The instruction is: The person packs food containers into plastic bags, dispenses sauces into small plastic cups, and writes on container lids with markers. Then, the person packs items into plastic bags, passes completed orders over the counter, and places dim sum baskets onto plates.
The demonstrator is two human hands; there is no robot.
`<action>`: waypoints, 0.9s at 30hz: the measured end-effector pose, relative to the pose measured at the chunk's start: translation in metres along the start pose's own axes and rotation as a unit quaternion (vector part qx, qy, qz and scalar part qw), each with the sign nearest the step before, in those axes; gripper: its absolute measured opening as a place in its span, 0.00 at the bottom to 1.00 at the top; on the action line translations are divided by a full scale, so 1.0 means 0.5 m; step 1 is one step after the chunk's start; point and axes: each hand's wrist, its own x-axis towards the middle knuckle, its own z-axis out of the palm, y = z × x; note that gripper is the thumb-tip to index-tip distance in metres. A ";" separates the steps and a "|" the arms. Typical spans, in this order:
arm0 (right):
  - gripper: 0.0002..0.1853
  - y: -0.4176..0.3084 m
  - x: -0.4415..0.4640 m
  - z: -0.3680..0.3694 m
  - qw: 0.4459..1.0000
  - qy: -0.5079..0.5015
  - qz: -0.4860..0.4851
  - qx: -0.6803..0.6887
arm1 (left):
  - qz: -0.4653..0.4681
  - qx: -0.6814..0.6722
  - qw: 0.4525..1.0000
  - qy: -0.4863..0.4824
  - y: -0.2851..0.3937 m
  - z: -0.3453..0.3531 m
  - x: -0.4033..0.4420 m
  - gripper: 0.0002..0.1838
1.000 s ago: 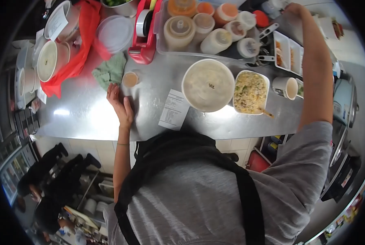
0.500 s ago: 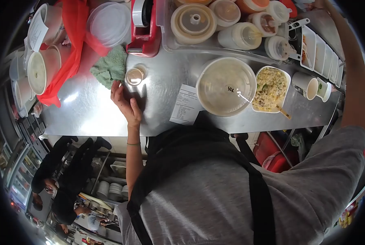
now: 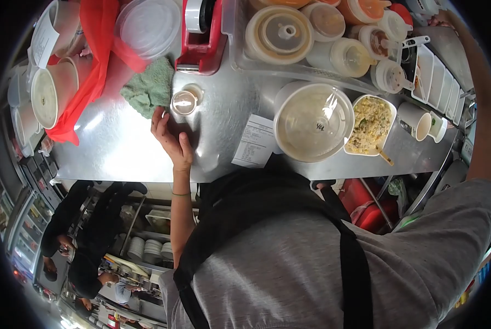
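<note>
A kitchen worker's left hand (image 3: 172, 143) is loosely open over a stainless-steel tabletop (image 3: 218, 101), its fingertips at the lower edge of a crumpled green cloth (image 3: 149, 89), just beside a small round lidded cup of brown sauce (image 3: 184, 102). Toward the near edge, a printed white paper slip (image 3: 255, 141), a large round tub with a clear lid (image 3: 314, 123) and a white container of fried rice (image 3: 370, 125) sit side by side, while the right hand (image 3: 442, 19) reaches beyond the far right corner, its grip impossible to tell.
</note>
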 end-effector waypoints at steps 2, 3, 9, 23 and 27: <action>0.17 -0.115 -0.075 -0.019 0.997 0.026 -0.030 0.062 | -0.002 0.012 1.000 -0.009 0.002 -0.003 -0.002 0.28; 0.17 -0.162 -0.111 -0.029 0.995 0.028 -0.042 0.085 | -0.002 0.008 1.000 -0.009 0.004 -0.003 -0.001 0.28; 0.17 -0.377 -0.355 -0.010 0.984 -0.011 -0.065 0.164 | 0.010 -0.019 1.000 -0.015 0.008 0.006 0.004 0.28; 0.17 -0.443 -0.489 0.039 0.983 -0.027 -0.036 0.177 | 0.007 -0.015 0.999 -0.033 0.005 0.005 -0.001 0.30; 0.17 -0.444 -0.490 0.043 0.982 -0.030 -0.035 0.184 | 0.010 -0.012 0.999 -0.037 0.004 0.003 0.000 0.30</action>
